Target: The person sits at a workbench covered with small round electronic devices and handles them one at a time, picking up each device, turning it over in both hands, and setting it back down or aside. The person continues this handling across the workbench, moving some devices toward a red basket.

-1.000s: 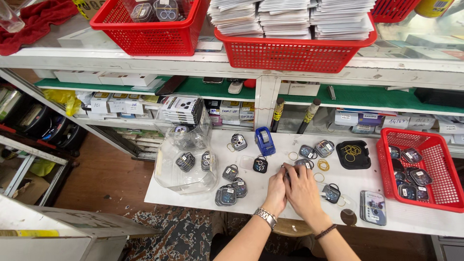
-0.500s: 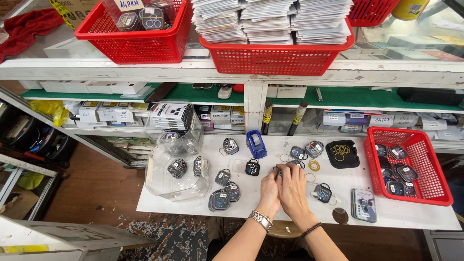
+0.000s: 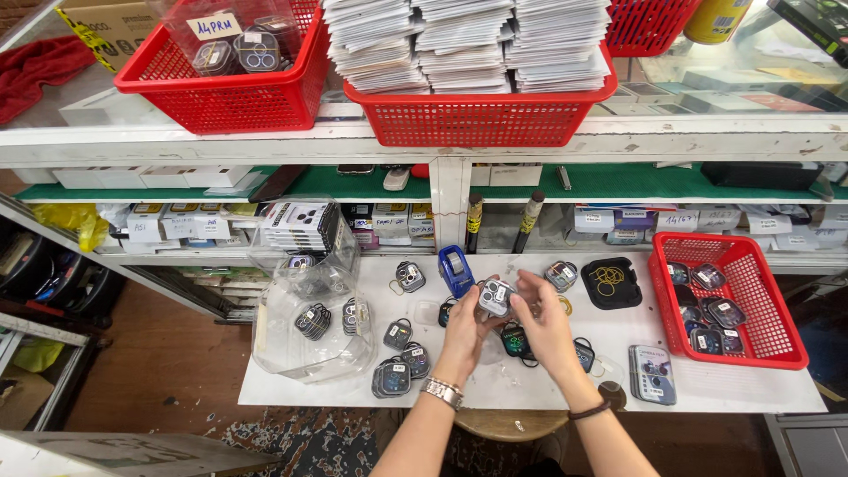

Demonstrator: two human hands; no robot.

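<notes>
Both forearms rise from the bottom edge, cut off below the elbow, a metal wristwatch (image 3: 442, 391) on the left and a dark band on the right. The left hand (image 3: 464, 329) pinches a small square lens-protector pack (image 3: 495, 296) held up above the white bench (image 3: 495, 380); its lower edge is hidden behind the fingers. The right hand (image 3: 546, 325) is loosely curled just beside the pack, fingertips near its right edge; whether they touch it cannot be told. Under the hands a dark pack on the bench is partly covered. Left of them lie stacked banded packs (image 3: 399, 371) and a clear plastic bag (image 3: 309, 322) whose contents blur through the film. Farther on sit a blue tape dispenser (image 3: 456, 268) and a black tray of rubber bands (image 3: 610, 282); right, a red basket (image 3: 733, 300) holds more packs. On the upper shelf a red basket of white packets (image 3: 481, 110) is cut off at the top.
</notes>
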